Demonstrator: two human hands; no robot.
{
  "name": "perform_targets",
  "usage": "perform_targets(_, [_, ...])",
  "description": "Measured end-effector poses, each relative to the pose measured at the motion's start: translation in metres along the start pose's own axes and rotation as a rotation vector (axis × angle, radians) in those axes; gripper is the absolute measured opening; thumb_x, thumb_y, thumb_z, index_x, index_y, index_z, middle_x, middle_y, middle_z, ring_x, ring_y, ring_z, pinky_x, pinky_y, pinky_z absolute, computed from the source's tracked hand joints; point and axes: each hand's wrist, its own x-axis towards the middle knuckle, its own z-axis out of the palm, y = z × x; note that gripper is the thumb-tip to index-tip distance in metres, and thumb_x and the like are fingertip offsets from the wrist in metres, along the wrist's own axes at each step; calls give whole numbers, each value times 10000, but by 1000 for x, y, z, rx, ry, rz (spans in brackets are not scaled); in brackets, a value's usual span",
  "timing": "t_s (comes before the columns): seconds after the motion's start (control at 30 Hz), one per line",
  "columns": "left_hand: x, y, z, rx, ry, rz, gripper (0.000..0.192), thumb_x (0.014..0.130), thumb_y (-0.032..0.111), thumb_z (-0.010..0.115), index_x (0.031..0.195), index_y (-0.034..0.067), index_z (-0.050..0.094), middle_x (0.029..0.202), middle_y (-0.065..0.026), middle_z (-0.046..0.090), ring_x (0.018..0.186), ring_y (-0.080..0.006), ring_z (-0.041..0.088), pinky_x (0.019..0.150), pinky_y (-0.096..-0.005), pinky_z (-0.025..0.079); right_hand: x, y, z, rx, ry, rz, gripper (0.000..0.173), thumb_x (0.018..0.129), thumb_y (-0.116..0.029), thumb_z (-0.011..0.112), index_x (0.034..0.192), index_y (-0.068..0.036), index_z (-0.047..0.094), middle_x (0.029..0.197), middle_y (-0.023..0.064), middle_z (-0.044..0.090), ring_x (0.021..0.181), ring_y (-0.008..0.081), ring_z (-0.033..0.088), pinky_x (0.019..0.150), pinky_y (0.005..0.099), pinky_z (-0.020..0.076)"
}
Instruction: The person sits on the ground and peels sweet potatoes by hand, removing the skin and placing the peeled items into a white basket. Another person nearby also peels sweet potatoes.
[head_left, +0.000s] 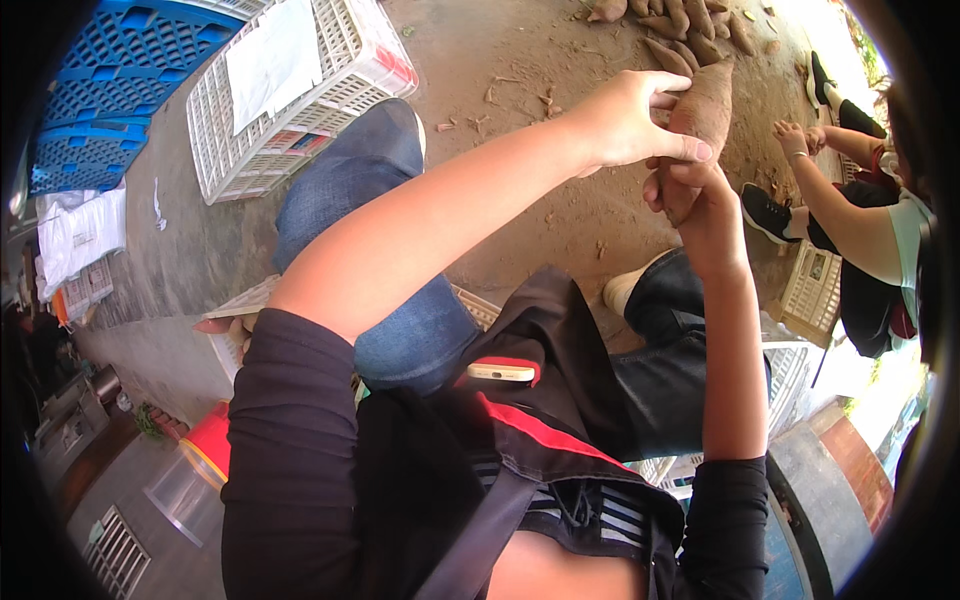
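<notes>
Between my two hands is a large brownish sweet potato (703, 109), held at a slant above the dirt-covered floor. My left hand (637, 120) reaches across and grips its upper part from the left side, thumb on the near face. My right hand (701, 191) is wrapped around the lower end, which partly hides behind the fingers. Just beyond the held root lies a heap of sweet potatoes (697, 26) on the ground, cut off by the top of the view.
A white plastic crate (352, 82) with paper on top stands left, beside blue plastic pallets (142, 67). At right sits another person (847, 217), near a beige crate (810, 289). A phone (501, 372) pokes from my apron pocket. Root scraps (551, 101) litter the floor.
</notes>
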Motion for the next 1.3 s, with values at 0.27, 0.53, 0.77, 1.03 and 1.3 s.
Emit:
perform_targets(0.27, [17, 11, 12, -163, 79, -78, 590, 722, 273, 819, 1137, -72, 579, 951, -145, 676, 888, -217, 645, 885, -371, 531, 10, -11, -11, 253, -102, -46, 383, 788, -218, 490, 1070, 34, 552, 884, 127, 583, 706, 226, 508, 649, 286, 405])
perform_targets(0.53, [20, 22, 34, -56, 119, -249, 606, 875, 570, 570, 1107, 17, 480, 731, -80, 599, 437, -138, 555, 315, -244, 402, 9, -12, -13, 211, -122, -3, 315, 783, -206, 495, 938, 50, 593, 746, 136, 595, 753, 252, 578, 721, 336, 433])
perform_targets(0.77, [17, 13, 31, -50, -9, -200, 535, 981, 526, 414, 1114, 21, 532, 657, -88, 607, 450, -141, 572, 346, -243, 411, 3, -13, -11, -117, -6, -11, 505, 959, -424, 388, 948, 24, 622, 770, 122, 636, 790, 243, 640, 709, 338, 485])
perform_targets(1.03, [33, -13, 43, -242, 137, 86, 508, 1052, 382, 299, 1319, -20, 455, 1261, -171, 553, 1160, -183, 532, 993, -291, 411, 6, -20, -40, -176, 198, 167, 689, 934, -660, 385, 1166, -39, 576, 1011, 106, 656, 913, 202, 622, 831, 315, 475])
perform_targets(1.3, [7, -25, 46, 498, 194, 315, 567, 995, 514, 401, 1142, -13, 553, 989, -183, 651, 926, -228, 668, 765, -346, 537, 21, -15, -42, 78, 189, -206, 245, 982, -317, 518, 1056, -100, 603, 926, 24, 644, 847, 128, 609, 755, 303, 493])
